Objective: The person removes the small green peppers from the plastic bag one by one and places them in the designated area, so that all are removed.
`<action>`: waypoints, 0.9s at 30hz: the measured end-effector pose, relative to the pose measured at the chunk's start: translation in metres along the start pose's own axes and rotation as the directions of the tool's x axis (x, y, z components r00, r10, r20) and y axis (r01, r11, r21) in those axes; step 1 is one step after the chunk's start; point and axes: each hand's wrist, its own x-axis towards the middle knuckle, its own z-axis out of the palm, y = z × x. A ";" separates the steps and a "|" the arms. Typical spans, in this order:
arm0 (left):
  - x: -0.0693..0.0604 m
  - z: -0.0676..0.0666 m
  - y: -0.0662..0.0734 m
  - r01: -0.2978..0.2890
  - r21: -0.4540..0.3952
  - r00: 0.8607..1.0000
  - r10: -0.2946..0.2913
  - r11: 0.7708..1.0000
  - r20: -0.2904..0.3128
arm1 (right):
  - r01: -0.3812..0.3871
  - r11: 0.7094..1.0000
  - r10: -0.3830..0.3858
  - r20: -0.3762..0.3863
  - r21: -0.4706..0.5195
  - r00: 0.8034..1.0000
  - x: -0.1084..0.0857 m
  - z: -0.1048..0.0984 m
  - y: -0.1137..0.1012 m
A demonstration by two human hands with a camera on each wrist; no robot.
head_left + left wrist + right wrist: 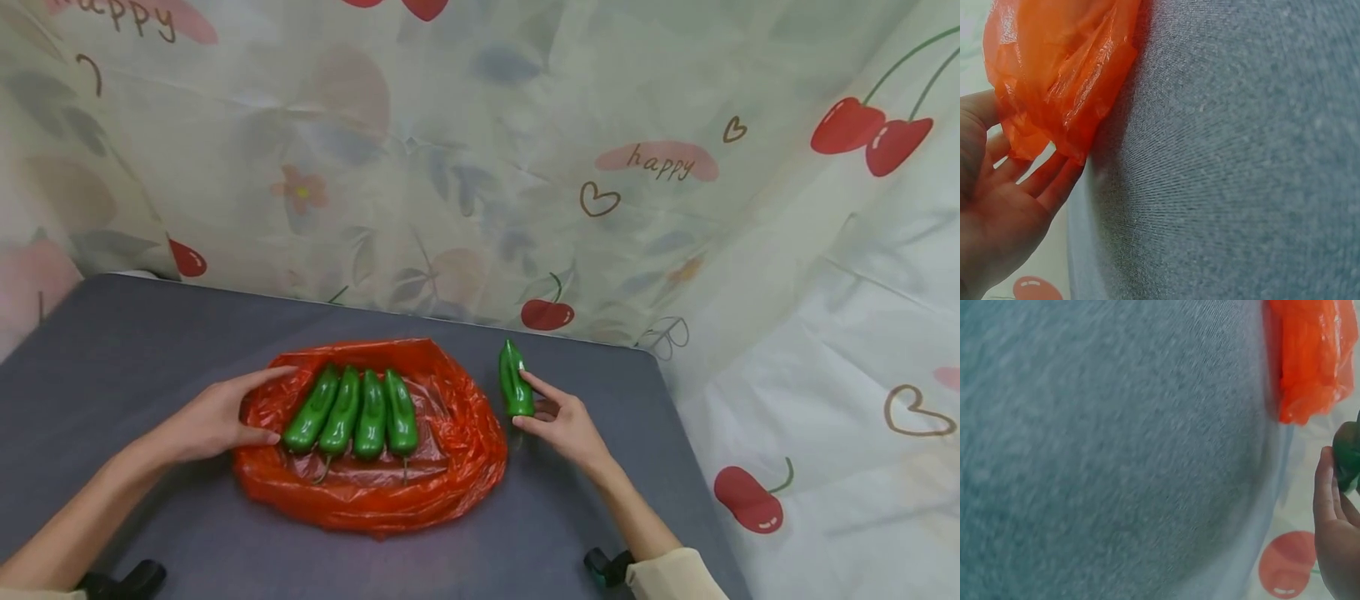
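Several green peppers [370, 417] lie side by side in a red plastic bag [360, 507] whose rim is spread wide on the table. At the bag's left edge, my left hand [210, 417] holds the rim with thumb and fingers set apart. The left wrist view shows the fingers of that hand [1010, 212] against the bag's orange-red film [1066, 75]. To the right of the bag, my right hand [562, 421] pinches another green pepper [514, 383] between thumb and fingers, its narrow end pointing away. Only part of this pepper [1347, 453] appears in the right wrist view.
Dark grey cloth covers the table [600, 375]. Behind it hangs a pale curtain [450, 167] printed with cherries, hearts and leaves, and a similar white sheet [847, 350] runs along the right side. A dark strap [607, 567] sits at my right wrist.
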 end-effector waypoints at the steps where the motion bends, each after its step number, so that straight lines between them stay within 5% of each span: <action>1: 0.000 0.000 0.000 0.001 0.000 1.000 -0.001 1.000 0.000 | -0.005 1.000 0.005 -0.001 -0.006 1.000 0.001 -0.001 0.002; 12: -0.004 -0.003 -0.006 0.015 0.004 1.000 -0.015 1.000 -0.014 | -0.074 0.997 0.074 -0.017 -0.026 0.997 0.009 -0.009 0.021; 27: -0.006 -0.007 -0.008 0.046 0.003 0.998 -0.046 0.999 -0.032 | -0.099 0.970 0.076 -0.112 -0.221 0.991 0.022 -0.013 0.037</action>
